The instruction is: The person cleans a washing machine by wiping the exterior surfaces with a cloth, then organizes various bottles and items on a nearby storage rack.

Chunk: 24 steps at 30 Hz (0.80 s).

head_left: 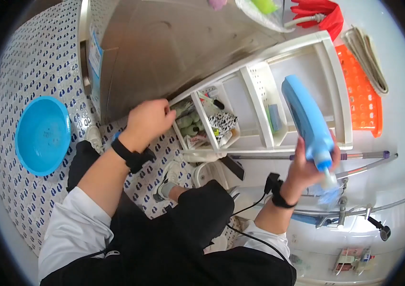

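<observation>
White with small blue marks, the floor (35, 200) spreads to the left of and below the left hand (149, 120). A metal panel (164, 52) stands beyond that hand. The white shelf (255, 102) stretches between both hands, its near end just beside the left one. A blue basin (50, 119) sits well left of the left hand; an orange basket (365, 105) is beyond and right of the right hand (313, 168). The blue bottle (305, 114) is in the right hand, whose fingers wrap its neck, the body pointing away. The left hand is half curled; I cannot tell whether it holds anything. A spotted cloth (223, 122) lies on the shelf, right of the left hand.
</observation>
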Available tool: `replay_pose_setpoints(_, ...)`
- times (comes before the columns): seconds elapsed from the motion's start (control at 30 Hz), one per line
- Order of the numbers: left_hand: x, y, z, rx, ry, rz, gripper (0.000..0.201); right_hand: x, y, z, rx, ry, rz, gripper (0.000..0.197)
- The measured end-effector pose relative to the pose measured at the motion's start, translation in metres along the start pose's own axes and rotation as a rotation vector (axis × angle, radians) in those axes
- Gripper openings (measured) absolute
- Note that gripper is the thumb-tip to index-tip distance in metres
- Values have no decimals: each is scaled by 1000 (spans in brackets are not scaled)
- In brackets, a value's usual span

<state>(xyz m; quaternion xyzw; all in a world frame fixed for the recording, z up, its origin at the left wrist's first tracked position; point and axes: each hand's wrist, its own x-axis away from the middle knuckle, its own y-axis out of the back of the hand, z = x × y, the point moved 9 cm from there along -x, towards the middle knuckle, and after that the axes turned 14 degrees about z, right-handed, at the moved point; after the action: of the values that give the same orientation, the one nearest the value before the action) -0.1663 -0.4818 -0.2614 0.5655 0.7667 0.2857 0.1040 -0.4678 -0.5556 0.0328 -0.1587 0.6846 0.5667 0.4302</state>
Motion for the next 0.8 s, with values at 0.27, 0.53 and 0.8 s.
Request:
replay_pose_setpoints(0.27,-4,4,16,-8,54,25,34,139,-124,33,-580,-926,587,80)
replay_pose_setpoints(0.53,-8,22,30,-3,90,-51,35,355,-348,59,-517,-1081,1012,81)
replay_pose_setpoints(0.8,-18,26,39,-70,162,2,36,420,-439,45,-486,-1178,1150,72)
